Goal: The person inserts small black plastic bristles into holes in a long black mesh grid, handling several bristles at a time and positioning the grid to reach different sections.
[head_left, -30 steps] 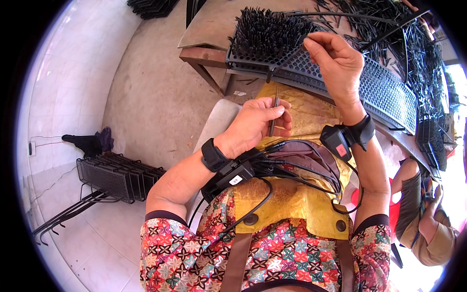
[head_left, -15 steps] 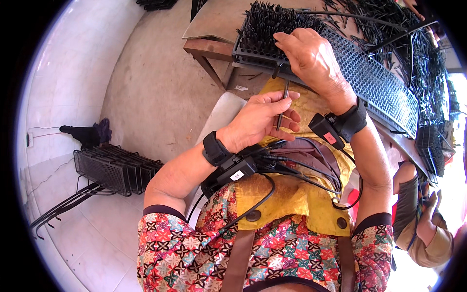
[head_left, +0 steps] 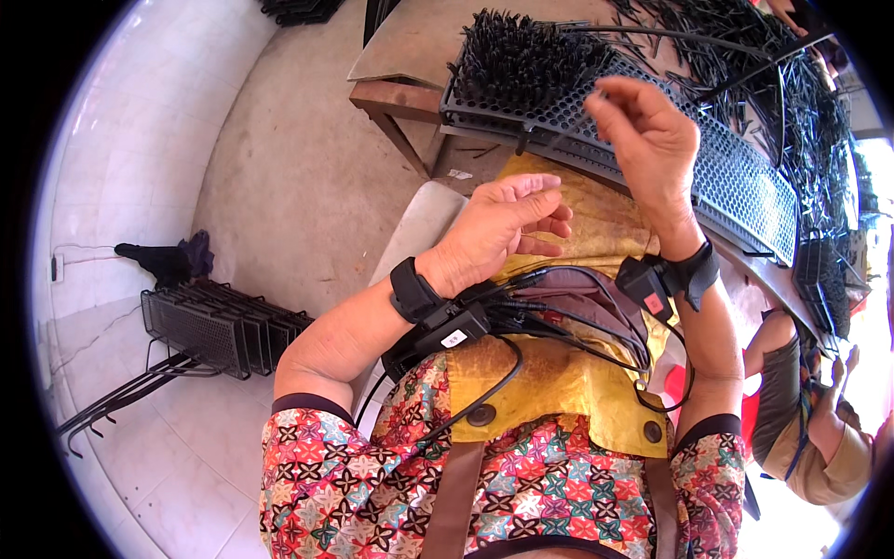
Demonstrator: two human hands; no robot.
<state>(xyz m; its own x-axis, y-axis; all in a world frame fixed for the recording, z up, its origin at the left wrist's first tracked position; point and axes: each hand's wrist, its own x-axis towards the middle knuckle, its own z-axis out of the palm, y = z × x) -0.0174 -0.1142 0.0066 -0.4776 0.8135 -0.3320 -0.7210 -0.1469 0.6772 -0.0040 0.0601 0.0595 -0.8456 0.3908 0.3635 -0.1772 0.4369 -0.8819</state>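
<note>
My left hand (head_left: 517, 219) is half curled above the yellow apron (head_left: 591, 214), its fingers apart and nothing visible in it. Over the perforated dark tray (head_left: 736, 177), my right hand (head_left: 652, 140) has thumb and forefinger pinched on a thin dark stick (head_left: 570, 129), which slants down toward the tray's near edge and is faint from motion. Thin black pieces (head_left: 526, 61) stand upright, tightly packed in the tray's left end. The holes right of them show bare.
Loose black sticks (head_left: 736, 65) heap on the table behind the tray. A black bar (head_left: 768, 65) crosses above them. Black mesh racks (head_left: 219, 326) stand on the floor at left. Cables (head_left: 568, 326) hang at my waist. Another person (head_left: 810, 419) sits at right.
The dark stick has left my left hand, whose fingers are now empty. My right hand has moved right, away from the packed pieces, and turned, with a stick in its pinch.
</note>
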